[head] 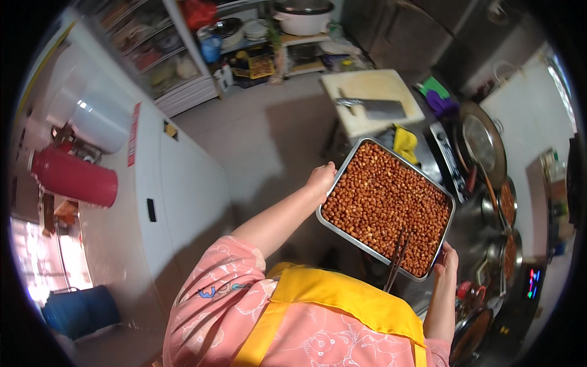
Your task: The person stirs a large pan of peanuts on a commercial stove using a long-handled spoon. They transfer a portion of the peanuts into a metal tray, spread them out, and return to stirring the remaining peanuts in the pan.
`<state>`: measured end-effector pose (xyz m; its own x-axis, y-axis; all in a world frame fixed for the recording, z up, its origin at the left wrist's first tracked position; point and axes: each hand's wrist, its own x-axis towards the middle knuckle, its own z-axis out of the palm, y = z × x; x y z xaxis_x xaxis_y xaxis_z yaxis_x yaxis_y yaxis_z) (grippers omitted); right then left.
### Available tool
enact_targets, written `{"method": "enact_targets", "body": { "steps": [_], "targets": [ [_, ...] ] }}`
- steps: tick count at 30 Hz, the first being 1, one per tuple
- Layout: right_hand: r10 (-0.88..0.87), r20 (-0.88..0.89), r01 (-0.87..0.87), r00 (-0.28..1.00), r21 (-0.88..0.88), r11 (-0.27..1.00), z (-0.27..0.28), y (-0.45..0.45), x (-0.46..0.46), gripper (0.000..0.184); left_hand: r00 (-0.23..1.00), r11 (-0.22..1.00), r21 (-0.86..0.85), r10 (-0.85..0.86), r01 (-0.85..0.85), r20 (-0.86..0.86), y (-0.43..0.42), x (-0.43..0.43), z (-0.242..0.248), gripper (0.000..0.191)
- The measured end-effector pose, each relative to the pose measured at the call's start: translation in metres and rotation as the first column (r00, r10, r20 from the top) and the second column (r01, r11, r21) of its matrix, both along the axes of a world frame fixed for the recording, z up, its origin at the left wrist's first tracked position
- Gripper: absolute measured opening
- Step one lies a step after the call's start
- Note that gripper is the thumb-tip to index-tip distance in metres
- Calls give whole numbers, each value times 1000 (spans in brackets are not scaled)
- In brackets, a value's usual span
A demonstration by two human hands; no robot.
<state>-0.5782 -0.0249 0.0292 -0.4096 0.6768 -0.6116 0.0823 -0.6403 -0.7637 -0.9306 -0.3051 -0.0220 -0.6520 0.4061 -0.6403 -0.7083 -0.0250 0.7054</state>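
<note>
A rectangular metal tray [356, 240] full of reddish-brown peanuts [390, 202] is held up in front of my yellow apron. My left hand [322, 178] grips its left edge, thumb along the rim. On the opposite side, my right hand [447, 260] holds the tray near its lower right corner, with some fingers hidden beneath. A pair of dark chopsticks [396, 264] rests with tips among the peanuts, the other ends sticking out over the near rim towards me.
Beyond the tray, a cleaver [383, 109] lies on a white cutting board [403, 82]. A wok [497, 160] and metal bowls [490, 208] of brown food line the counter at right. At left stand a white cabinet [188, 183] and a red thermos flask [75, 176].
</note>
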Motion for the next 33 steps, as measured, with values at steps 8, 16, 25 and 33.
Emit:
{"method": "enact_targets", "body": {
  "steps": [8,16,25,33],
  "targets": [
    [298,-95,-304,950,-65,950,19,-31,-166,36,951,950,-176,219,-259,-218,-135,-76,63,40],
    [645,-224,-640,731,104,761,-9,-48,-461,34,877,816,-341,378,-467,-295,-236,-214,96,49],
    [730,-113,-732,674,35,681,29,-128,-842,28,522,496,-163,797,-853,-304,-299,-417,48,50],
    [922,-89,-922,376,62,382,21,-227,-1124,12,266,240,-184,956,-953,-127,-332,-532,72,49]
  ]
}}
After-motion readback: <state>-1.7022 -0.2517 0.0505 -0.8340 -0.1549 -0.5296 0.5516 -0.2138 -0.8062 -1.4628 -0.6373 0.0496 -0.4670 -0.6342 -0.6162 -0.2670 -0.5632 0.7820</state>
